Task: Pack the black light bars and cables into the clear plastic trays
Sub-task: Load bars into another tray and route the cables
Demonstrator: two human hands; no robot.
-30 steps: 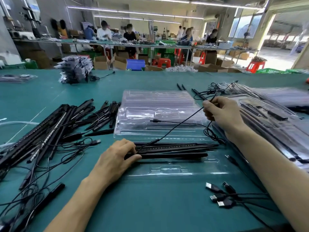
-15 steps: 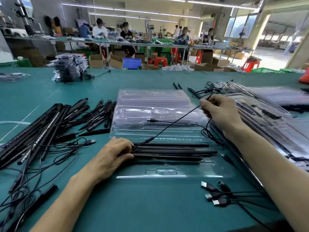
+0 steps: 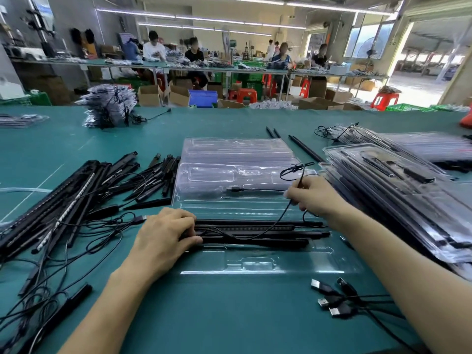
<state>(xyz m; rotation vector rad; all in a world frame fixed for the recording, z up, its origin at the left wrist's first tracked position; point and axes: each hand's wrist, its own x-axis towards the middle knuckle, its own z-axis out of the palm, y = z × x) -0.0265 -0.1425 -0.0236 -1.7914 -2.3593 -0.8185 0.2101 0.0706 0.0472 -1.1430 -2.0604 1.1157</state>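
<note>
A clear plastic tray (image 3: 255, 265) lies on the green table in front of me with several black light bars (image 3: 258, 232) across its far half. My left hand (image 3: 163, 236) grips the left ends of those bars. My right hand (image 3: 315, 195) pinches a thin black cable (image 3: 275, 226) that runs down over the bars; a coiled loop of it sticks up above my fingers. Its plug (image 3: 235, 189) lies on a stack of empty clear trays (image 3: 229, 159) behind.
A heap of loose black bars and cables (image 3: 76, 198) covers the left of the table. Filled trays (image 3: 398, 190) are stacked at the right. USB plugs (image 3: 332, 297) lie near my right forearm. A bundle of bagged parts (image 3: 109, 106) sits far left; people work at benches behind.
My right hand has come toward me and down with the cable, which now sags over the bars instead of stretching taut. My left hand stays on the bars' ends.
</note>
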